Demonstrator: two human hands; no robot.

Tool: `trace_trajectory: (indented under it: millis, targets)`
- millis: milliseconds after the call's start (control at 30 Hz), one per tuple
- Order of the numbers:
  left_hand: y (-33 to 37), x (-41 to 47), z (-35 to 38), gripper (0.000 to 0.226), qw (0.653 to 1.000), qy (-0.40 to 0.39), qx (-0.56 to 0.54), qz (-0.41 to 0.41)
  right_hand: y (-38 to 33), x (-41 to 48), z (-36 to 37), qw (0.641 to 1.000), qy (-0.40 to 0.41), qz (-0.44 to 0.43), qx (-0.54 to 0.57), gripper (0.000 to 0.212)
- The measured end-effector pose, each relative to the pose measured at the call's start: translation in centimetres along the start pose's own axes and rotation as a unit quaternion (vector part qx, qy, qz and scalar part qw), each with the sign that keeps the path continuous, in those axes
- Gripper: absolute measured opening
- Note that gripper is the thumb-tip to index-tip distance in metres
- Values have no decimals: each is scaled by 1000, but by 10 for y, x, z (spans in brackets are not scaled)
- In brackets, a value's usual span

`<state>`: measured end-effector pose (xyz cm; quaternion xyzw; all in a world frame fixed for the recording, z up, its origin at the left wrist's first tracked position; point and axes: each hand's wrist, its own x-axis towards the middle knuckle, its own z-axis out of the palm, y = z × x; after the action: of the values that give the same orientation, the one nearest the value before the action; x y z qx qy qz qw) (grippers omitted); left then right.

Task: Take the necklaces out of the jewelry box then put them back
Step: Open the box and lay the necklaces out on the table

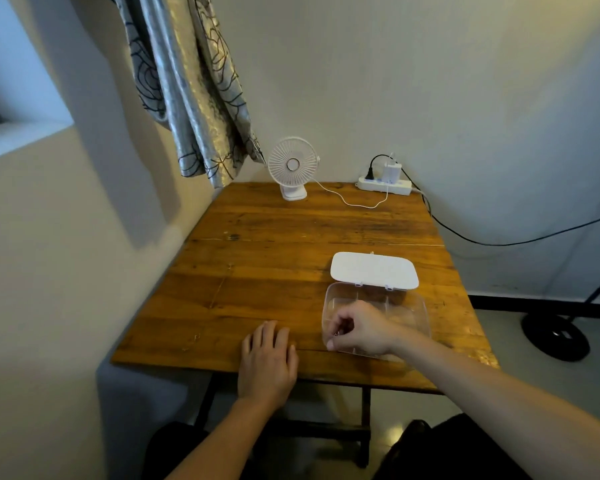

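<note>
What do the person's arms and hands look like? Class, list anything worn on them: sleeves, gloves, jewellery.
The left forearm and right forearm are bare down to the picture's edge; no sleeve shows. The left hand and right hand wear no gloves. No watch, bracelet or ring is visible on them.

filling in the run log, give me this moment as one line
clear plastic jewelry box: white lid open | left hand: flat on wooden table | right hand: curled over box, grip contents unclear
</note>
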<state>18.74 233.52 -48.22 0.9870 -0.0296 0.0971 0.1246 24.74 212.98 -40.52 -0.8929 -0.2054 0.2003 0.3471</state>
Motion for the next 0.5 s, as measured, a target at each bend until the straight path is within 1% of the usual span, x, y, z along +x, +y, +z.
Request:
trace_trajectory:
  millis: [100,200,300,367,433,500]
  targets:
    - [0,-1,-2,38,1000,-14,-8,-5,-5,-2,-6,999,25,-1,36,5]
    - [0,-2,-6,39,1000,-25,-18,-3,-20,-6,-20,993,55,1,103,2]
    - [0,0,-10,39,998,-32,-45,-6,-42,-6,-35,987,74,0,141,4]
    - [-4,0,-15,38,997,-35,-73,1,-59,-3,-41,983,73,-8,168,6]
    - [-15,-6,-21,35,996,-15,-93,10,-76,2,-42,979,56,-17,197,9]
    - [-32,-15,-27,29,996,28,-89,3,-90,12,-36,973,37,-21,228,10]
